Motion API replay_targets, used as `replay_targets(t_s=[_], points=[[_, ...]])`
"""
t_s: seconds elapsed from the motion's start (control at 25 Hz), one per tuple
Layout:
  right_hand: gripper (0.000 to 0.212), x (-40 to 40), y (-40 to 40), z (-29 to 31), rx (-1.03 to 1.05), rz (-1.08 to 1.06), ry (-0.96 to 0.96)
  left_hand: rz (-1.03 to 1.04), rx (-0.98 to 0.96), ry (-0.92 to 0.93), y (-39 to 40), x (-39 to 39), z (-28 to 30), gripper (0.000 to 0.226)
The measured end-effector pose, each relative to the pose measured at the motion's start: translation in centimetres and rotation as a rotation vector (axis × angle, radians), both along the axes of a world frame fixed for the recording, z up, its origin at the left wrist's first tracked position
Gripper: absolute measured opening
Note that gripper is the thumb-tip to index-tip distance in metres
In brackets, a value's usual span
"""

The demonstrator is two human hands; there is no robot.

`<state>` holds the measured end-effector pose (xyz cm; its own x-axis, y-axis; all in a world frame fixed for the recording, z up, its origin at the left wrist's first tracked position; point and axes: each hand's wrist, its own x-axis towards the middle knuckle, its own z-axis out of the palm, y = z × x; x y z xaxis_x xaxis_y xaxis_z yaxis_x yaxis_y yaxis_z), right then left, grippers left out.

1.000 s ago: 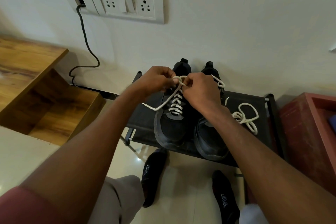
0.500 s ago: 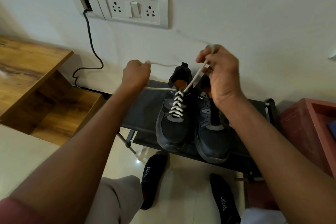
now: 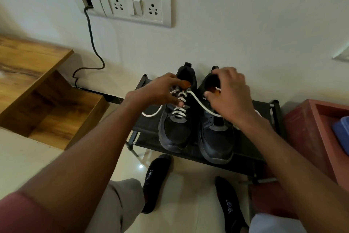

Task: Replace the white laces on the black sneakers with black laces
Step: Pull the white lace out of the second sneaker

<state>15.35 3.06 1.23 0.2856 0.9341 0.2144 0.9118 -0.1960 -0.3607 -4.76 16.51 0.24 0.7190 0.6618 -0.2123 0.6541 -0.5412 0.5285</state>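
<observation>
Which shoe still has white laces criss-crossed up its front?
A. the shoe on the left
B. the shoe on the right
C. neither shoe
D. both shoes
A: the left sneaker shows white laces crossing its front, while the right sneaker has a bare front with only a loose lace lying across it.

Black rack (image 3: 251,149) carries two black sneakers (image 3: 175,130), side by side.

Two black sneakers (image 3: 196,130) side by side; left one's white lace (image 3: 179,108) partly undone.
</observation>
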Motion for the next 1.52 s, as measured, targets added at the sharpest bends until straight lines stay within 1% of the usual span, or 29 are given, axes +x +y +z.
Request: replay_targets(t_s=[0.04,0.08,0.12,0.2,0.28,0.36,0.52,0.64,0.72,0.84,1.0,1.12,1.16,1.2,1.32,1.36,1.44,1.52], points=[[0.079,-0.9,0.2,-0.1,-0.022,0.115,-0.003,-0.017,-0.003,0.006,-0.2,0.3,-0.3,0.070],[0.087,-1.7,0.6,-0.6,-0.086,0.187,-0.008,-0.021,0.000,0.002,-0.3,0.5,-0.6,0.073],[0.095,-2.5,0.9,-1.1,-0.161,0.228,-0.008,-0.017,0.011,-0.006,-0.2,0.6,-0.9,0.072],[0.109,-3.3,1.8,-2.4,-0.265,0.267,0.002,0.007,0.047,-0.005,0.3,0.8,-1.3,0.064],[0.118,-3.4,2.4,-3.2,-0.302,0.271,-0.034,0.029,0.061,0.021,0.7,0.8,-1.5,0.060],[0.119,-3.1,2.8,-3.2,-0.308,0.240,-0.076,0.049,0.053,0.032,0.8,0.7,-1.5,0.056],[0.110,-3.2,2.6,-3.2,-0.266,0.172,-0.113,0.112,0.016,0.001,0.6,0.1,-1.1,0.047],[0.110,-3.2,2.4,-3.2,-0.255,0.175,-0.102,0.130,0.042,-0.070,0.2,1.0,-1.5,0.031],[0.114,-2.9,2.4,-3.0,-0.266,0.181,-0.085,0.141,-0.018,-0.162,-0.3,1.9,-1.7,0.024],[0.116,-2.7,2.5,-3.2,-0.272,0.191,-0.073,0.249,-0.085,-0.273,-0.5,2.5,-2.0,0.020],[0.114,-3.1,2.4,-2.9,-0.264,0.201,-0.021,0.454,-0.400,-0.530,-0.7,2.0,-1.9,0.012],[0.113,-3.1,2.5,-2.8,-0.278,0.209,-0.024,0.598,-0.544,-0.638,-0.4,1.1,-1.9,0.012],[0.113,-3.0,2.4,-2.8,-0.280,0.211,-0.027,0.601,-0.522,-0.622,-0.2,0.9,-2.0,0.012],[0.113,-2.9,2.4,-2.9,-0.279,0.213,-0.027,0.561,-0.431,-0.567,-0.2,0.8,-1.9,0.012],[0.119,-2.8,2.5,-3.2,-0.280,0.214,-0.005,0.366,0.020,-0.333,-0.4,1.6,-1.3,0.022],[0.120,-2.8,2.5,-3.3,-0.277,0.214,0.001,0.323,0.100,-0.273,-0.4,2.1,-1.2,0.024],[0.120,-2.7,2.5,-3.4,-0.271,0.212,0.005,0.300,0.153,-0.204,-0.6,2.9,-1.3,0.023],[0.119,-2.6,2.5,-3.5,-0.270,0.210,0.013,0.348,0.168,-0.183,-0.5,3.0,-1.6,0.017]])
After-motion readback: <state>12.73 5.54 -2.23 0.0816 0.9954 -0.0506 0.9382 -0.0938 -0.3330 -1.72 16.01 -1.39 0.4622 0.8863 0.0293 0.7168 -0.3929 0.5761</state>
